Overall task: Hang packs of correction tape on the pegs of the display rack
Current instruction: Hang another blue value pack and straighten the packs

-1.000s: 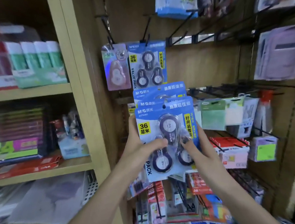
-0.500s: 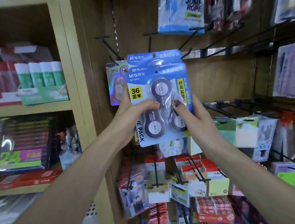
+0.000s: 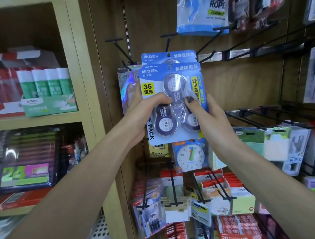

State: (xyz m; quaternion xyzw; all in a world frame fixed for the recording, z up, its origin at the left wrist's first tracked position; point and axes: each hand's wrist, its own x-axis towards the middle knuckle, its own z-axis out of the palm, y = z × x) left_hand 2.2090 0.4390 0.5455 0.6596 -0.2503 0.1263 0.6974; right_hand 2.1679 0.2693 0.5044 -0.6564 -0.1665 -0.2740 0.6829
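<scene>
Both hands hold a stack of blue correction tape packs point(image 3: 171, 77) up against the rack, each pack showing three dark round tapes. My left hand point(image 3: 143, 112) grips the stack's left edge, thumb across the front. My right hand point(image 3: 205, 115) grips the right edge, thumb on the blister. A second pack point(image 3: 168, 56) peeks above the front one, its hang hole just below a black peg point(image 3: 168, 41). Whether it is on the peg I cannot tell. A pink single-tape pack point(image 3: 127, 84) hangs behind on the left peg point(image 3: 120, 48).
A wooden shelf unit point(image 3: 82, 68) stands to the left with green glue sticks point(image 3: 45, 84). Long black pegs point(image 3: 249, 41) jut out at the right. A jump rope pack point(image 3: 202, 12) hangs above. A toy clock point(image 3: 191, 157) and sticky notes point(image 3: 243, 200) hang below.
Both hands have lifted the stack of packs from the lower rack area up to the level of the upper pegs. In the last half second it barely moved.
</scene>
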